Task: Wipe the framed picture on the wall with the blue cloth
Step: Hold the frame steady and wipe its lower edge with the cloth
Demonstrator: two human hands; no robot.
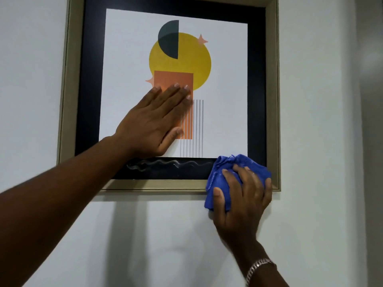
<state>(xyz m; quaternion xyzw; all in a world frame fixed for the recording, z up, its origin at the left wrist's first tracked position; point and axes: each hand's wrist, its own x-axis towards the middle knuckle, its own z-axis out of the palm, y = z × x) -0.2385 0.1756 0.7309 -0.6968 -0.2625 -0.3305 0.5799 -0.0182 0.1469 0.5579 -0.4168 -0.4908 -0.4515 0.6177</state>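
Note:
The framed picture [272, 90] hangs on a white wall, with a beige frame, a black mat and a print of a yellow circle and an orange rectangle. My left hand [153, 121] lies flat on the glass over the orange rectangle, fingers spread, holding nothing. My right hand [242, 195] grips the crumpled blue cloth [219, 168] and presses it against the frame's lower right corner. A wavy whitish smear [165, 163] runs along the black mat's bottom strip, left of the cloth.
White wall [155, 235] surrounds the frame, with shadows of my arms below it. A wall corner or edge [361, 141] runs vertically at the far right. A metal bracelet [259, 268] sits on my right wrist.

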